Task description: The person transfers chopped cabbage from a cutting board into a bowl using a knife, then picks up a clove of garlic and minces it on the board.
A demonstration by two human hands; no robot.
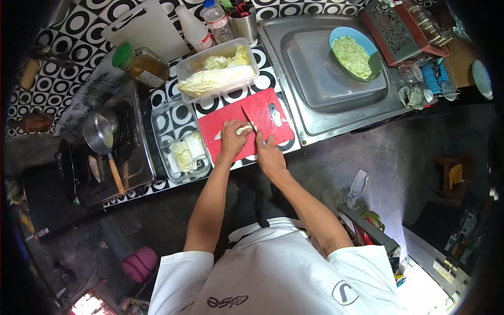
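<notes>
Pale cabbage piece (243, 129) beside knife (248, 116)

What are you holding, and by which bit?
The right grip has the knife by its handle; the left grip holds pale cabbage from above.

one left hand (232, 140), one right hand (271, 159), one knife (248, 116), one red cutting board (223, 116), one white cutting board (151, 34), two open containers (223, 96), one blue-rimmed bowl (374, 59), one blue-capped bottle (219, 25), one white bottle (193, 27), one green-lidded jar (151, 71)
</notes>
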